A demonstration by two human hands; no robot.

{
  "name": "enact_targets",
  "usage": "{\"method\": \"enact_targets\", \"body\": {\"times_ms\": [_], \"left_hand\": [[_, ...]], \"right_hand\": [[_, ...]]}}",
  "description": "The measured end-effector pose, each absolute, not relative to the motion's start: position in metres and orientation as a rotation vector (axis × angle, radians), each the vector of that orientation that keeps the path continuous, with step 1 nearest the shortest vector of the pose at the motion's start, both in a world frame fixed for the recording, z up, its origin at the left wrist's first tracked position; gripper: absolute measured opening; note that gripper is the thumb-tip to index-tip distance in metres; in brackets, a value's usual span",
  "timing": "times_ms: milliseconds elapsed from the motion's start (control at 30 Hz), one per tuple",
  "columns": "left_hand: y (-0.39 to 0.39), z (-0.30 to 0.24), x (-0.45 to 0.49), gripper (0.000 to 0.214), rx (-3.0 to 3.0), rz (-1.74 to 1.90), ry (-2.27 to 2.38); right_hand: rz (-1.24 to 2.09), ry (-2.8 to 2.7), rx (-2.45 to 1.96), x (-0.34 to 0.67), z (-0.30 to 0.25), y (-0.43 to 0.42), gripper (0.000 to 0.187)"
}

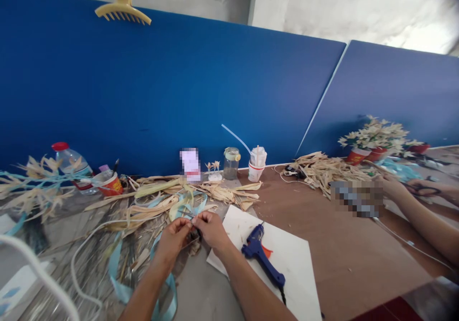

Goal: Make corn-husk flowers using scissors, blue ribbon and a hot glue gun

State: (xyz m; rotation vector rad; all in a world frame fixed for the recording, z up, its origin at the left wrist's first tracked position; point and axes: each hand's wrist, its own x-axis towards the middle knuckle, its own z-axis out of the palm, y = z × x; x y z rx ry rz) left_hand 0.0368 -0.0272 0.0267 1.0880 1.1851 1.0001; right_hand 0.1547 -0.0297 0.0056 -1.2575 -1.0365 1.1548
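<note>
My left hand (174, 236) and my right hand (211, 230) meet over the middle of the cluttered table, fingertips pinched close together. What lies between them is too small and too covered by the fingers to name. Just beyond my fingers lies a loop of light blue ribbon (198, 205) among dried husks; more blue ribbon (115, 263) trails by my left forearm. A dark blue glue gun (263, 259) with an orange trigger rests on a white board (299, 273), to the right of my right forearm.
Dried husks (222, 193) spread along the blue partition (201, 86). A lidded jar (231, 164), a paper cup (256, 171), a red cup (110, 184) and a plastic bottle (77, 168) stand at the back. A white cable (77, 263) curves at left. A co-worker's arms (416, 211) reach in from the right.
</note>
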Motion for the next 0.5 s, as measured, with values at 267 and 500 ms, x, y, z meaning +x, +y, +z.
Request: {"method": "enact_targets", "body": {"times_ms": [267,500], "left_hand": [[-0.0264,0.0233,0.036,0.025,1.018,0.939,1.124],[-0.0259,0.0187,0.0358,0.018,1.094,0.899,1.166]], "right_hand": [[1.048,-1.058,-1.297,0.1538,0.003,-0.0289,0.011],[1.171,-0.927,-1.198,0.1502,-0.0002,-0.028,0.014]]}}
